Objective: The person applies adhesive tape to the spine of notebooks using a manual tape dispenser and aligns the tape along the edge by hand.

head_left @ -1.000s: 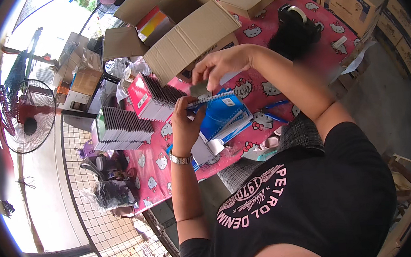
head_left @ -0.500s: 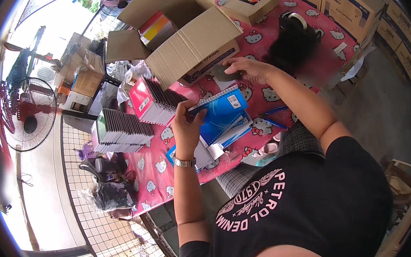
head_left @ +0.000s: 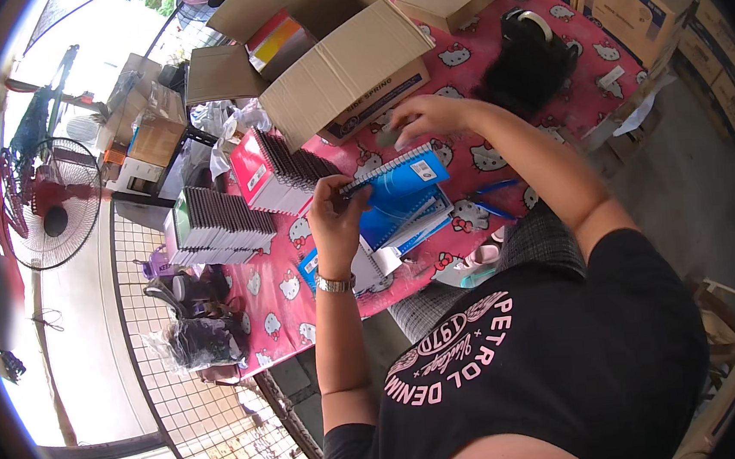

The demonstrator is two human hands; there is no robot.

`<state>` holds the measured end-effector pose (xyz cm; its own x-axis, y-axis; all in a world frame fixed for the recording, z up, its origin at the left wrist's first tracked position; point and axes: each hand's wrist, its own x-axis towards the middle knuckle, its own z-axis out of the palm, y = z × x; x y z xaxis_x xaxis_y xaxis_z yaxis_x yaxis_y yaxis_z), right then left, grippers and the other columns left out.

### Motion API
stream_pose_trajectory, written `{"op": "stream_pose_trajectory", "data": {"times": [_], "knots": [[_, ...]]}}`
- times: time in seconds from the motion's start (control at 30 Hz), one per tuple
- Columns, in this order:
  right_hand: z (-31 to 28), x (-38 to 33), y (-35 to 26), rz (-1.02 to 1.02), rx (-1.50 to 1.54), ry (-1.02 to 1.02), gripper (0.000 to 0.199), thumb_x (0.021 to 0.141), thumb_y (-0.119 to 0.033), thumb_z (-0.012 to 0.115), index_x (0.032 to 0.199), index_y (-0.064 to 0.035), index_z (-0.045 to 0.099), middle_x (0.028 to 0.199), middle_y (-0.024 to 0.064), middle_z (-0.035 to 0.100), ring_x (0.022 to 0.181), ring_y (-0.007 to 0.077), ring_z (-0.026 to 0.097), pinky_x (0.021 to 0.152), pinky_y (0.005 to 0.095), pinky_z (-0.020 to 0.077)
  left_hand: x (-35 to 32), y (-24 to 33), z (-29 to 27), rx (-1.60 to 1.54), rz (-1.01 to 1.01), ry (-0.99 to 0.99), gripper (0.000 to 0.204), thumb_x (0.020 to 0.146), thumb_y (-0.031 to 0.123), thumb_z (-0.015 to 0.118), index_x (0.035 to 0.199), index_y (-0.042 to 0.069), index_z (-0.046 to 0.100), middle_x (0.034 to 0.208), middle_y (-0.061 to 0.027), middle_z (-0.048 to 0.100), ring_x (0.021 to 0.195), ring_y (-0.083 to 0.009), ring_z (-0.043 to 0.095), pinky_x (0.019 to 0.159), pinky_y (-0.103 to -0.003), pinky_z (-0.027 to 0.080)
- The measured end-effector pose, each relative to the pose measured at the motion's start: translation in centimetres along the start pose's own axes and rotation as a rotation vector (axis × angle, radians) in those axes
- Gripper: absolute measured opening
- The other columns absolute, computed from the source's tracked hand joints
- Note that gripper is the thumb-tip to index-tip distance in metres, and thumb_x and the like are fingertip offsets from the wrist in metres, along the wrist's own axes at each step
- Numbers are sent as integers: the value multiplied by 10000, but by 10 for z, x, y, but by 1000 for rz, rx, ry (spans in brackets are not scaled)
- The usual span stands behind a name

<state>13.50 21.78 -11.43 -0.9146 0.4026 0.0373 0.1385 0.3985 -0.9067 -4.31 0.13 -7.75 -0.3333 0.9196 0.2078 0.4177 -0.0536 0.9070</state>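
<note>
The bench under its pink patterned cloth is crowded. At the far side a big cardboard box lies with its flaps thrown open. Left of it two rows of spiral notebooks stand on edge, a pink-fronted row and a green-fronted row nearer the bench edge. A black tape dispenser sits further right. In the middle lies a small pile of blue notebooks.

The left hand is closed on the spiral end of the top blue notebook, thumb and fingers pinching it and tipping it up off the pile. The right hand hovers beyond it, near the box, fingers loosely curled and palm down. It may have a small grey thing under the fingertips, but the view is too blurred there to be sure.

To handle this well, I would keep the pinch close to the wire binding, where the book is stiff, so that the covers do not fan open. The free hand would do best to steady the far edge. The lift should go straight up, or the books underneath may slide towards the bench edge.
</note>
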Motion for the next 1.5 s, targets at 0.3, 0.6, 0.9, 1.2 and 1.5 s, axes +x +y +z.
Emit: {"op": "stream_pose_trajectory", "data": {"times": [0.3,0.6,0.9,1.2,1.5], "knots": [[119,-152,92,105,-949,576,834,810,-496,705,1475,-119,371,1467,195,391,1343,417,391,1131,536,307,-13,-17,8,-162,-26,199,187,963,115,653,1052,-44,614,836,-55,646,672,-132,682,560,-225,531],[132,-171,107,85,-494,604,675,849,-275,717,1427,-66,440,1334,211,498,1188,382,507,1006,479,418,-7,-8,18,-78,35,252,197,992,163,615,930,-6,536,695,-14,482,586,-107,635,476,-241,531],[104,-98,-72,-350,-454,646,581,804,-223,760,1329,-60,569,1193,128,555,1131,330,504,1013,455,377,-15,-4,25,16,70,315,153,955,55,639,1083,-27,623,883,-79,671,684,-133,682,574,-247,563],[120,-78,-84,-337,-446,546,455,845,-255,742,1240,-59,632,1064,75,586,1012,235,555,884,380,453,-32,-10,19,114,224,394,213,892,-73,608,1089,-25,671,967,-96,690,842,-156,679,712,-272,562],[170,-100,-54,-140,-43,-125,533,876,-280,691,1316,-11,558,1250,122,531,1131,215,552,975,335,443,-108,-53,-48,7,212,882,142,929,-2,625,1059,-55,598,878,-99,683,694,-199,689,566,-301,542]]}}
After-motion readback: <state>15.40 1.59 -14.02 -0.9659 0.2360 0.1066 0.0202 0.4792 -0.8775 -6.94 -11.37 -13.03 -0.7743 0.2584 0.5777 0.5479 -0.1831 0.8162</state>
